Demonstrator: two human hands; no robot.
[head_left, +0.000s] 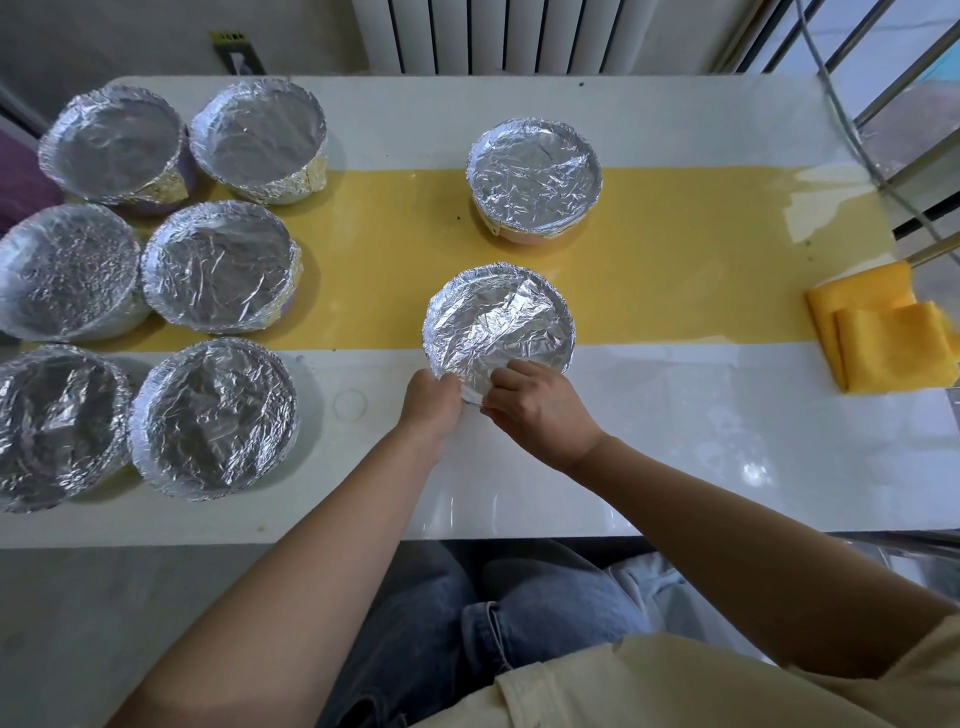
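Observation:
A round bowl covered with crinkled aluminium foil (498, 322) stands near the middle of the white and yellow table (675, 415). My left hand (434, 400) grips the foil at the bowl's near left rim. My right hand (535, 402) pinches the foil edge at the near rim, just right of the left hand. Both hands' fingertips are partly hidden against the foil. A second foil-covered bowl (535, 176) stands farther back on the yellow strip, apart from both hands.
Several foil-covered bowls (218, 265) are grouped on the table's left side. A folded yellow cloth (883, 332) lies at the right edge. A white radiator (493, 31) is behind the table, with a metal rack and cable (852, 135) at the far right.

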